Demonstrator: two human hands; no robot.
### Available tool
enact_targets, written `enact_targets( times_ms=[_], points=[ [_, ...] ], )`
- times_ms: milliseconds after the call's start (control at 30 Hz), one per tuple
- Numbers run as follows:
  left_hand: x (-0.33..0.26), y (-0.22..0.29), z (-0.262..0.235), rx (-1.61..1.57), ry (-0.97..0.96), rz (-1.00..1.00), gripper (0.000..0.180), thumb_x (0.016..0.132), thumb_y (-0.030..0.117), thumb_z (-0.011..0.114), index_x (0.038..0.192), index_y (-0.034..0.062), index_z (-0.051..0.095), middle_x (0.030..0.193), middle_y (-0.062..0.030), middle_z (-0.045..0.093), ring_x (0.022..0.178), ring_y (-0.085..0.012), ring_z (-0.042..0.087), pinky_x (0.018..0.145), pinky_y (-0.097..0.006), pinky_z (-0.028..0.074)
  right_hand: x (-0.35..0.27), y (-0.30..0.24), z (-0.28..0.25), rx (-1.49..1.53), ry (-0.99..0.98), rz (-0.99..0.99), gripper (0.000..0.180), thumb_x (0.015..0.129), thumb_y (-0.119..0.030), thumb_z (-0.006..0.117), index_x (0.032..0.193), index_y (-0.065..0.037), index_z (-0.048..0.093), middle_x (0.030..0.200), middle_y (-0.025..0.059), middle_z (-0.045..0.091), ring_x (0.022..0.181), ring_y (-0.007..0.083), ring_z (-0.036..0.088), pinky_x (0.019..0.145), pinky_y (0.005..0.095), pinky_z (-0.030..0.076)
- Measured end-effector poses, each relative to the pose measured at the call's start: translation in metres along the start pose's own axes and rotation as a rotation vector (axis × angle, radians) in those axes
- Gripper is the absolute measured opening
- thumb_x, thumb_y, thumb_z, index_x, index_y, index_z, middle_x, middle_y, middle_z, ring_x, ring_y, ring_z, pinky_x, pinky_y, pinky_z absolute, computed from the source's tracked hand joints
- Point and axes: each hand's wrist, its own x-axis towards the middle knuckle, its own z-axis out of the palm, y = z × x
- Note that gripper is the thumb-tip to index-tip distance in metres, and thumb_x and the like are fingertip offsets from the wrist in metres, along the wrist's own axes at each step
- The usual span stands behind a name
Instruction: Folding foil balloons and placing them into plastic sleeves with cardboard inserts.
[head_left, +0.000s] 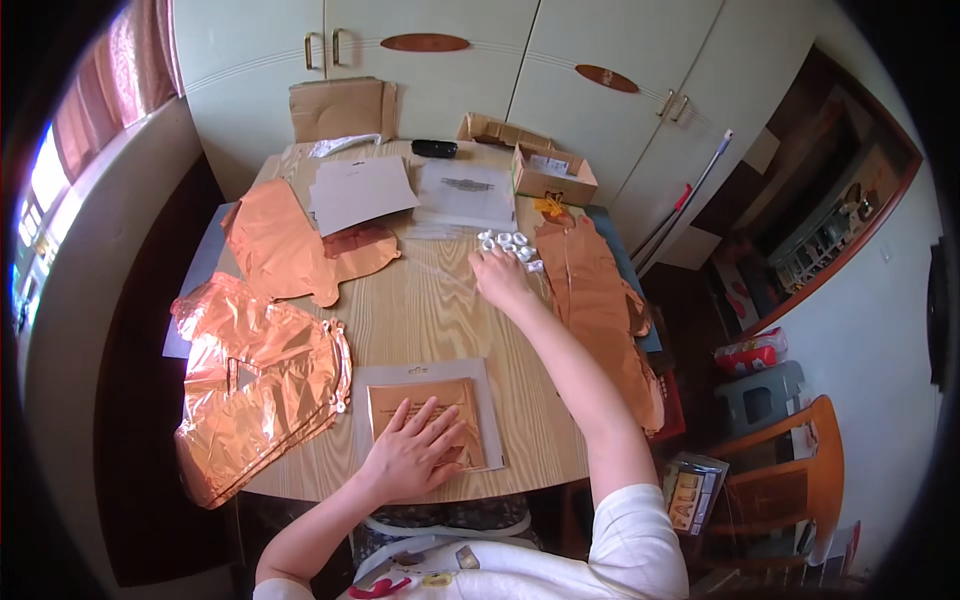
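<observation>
My left hand [415,455] lies flat with spread fingers on a folded square of copper foil [455,400] near the table's front edge. Beneath that square is a pale flat backing [487,385] with a hanging slot at its top. My right arm stretches across the table. My right hand [500,280] is at the near left side of a cluster of small white rolls [510,243]. Its fingers point down and curl together; what is between them, if anything, is hidden.
Flat copper foil balloons lie at the left [265,350] and along the right edge [590,290]. Grey cards [362,195], clear packets [465,195], a black case [434,149] and an open cardboard box [553,175] sit at the back. A wooden chair [825,470] stands right.
</observation>
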Motion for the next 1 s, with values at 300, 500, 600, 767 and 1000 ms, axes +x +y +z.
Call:
enact_targets(
  times_ms=[300,500,600,767,1000],
  points=[
    [-0.004,0.000,0.002,0.033,-0.029,-0.017,0.073,0.096,0.060,0.038,0.149,0.0104,0.036,0.152,-0.0113,0.039,0.144,-0.0334,0.029,0.117,-0.055,0.017,-0.007,-0.026,-0.010,0.279,-0.159,0.150,0.017,0.085,-0.017,0.055,0.089,-0.003,0.065,0.098,0.0158,0.065,0.099,0.0334,0.062,0.087,0.0433,0.051],
    [-0.001,0.000,0.004,0.022,-0.019,-0.005,0.082,0.091,0.067,0.042,0.149,0.0086,0.036,0.153,-0.0119,0.038,0.144,-0.0337,0.028,0.117,-0.055,0.017,-0.015,-0.022,-0.001,0.240,-0.308,0.275,0.020,0.079,-0.020,0.063,0.085,-0.002,0.067,0.090,0.0210,0.068,0.085,0.0372,0.067,0.081,0.0457,0.055],
    [0.000,0.000,0.004,0.051,0.008,-0.019,0.086,0.088,0.069,0.043,0.149,0.0090,0.036,0.153,-0.0093,0.039,0.144,-0.0322,0.030,0.117,-0.054,0.018,-0.033,-0.020,-0.019,0.252,-0.370,0.269,0.019,0.075,-0.019,0.067,0.085,-0.002,0.069,0.087,0.0193,0.071,0.079,0.0365,0.069,0.076,0.0441,0.055],
    [-0.003,0.001,0.002,0.023,-0.008,-0.033,0.087,0.087,0.069,0.046,0.149,0.0093,0.036,0.154,-0.0089,0.038,0.145,-0.0325,0.027,0.118,-0.054,0.017,-0.124,-0.047,-0.105,0.761,-0.297,0.341,0.014,0.079,-0.015,0.067,0.088,-0.004,0.066,0.082,0.0139,0.070,0.076,0.0279,0.069,0.068,0.0379,0.054],
    [-0.004,0.001,0.005,-0.017,0.026,-0.028,0.077,0.089,0.062,0.047,0.146,0.0118,0.041,0.151,-0.0100,0.042,0.144,-0.0353,0.030,0.117,-0.055,0.017,-0.268,-0.132,-0.199,0.919,-0.258,0.421,0.016,0.081,-0.007,0.066,0.096,-0.007,0.060,0.077,0.0092,0.067,0.068,0.0219,0.068,0.062,0.0339,0.054]
  ],
)
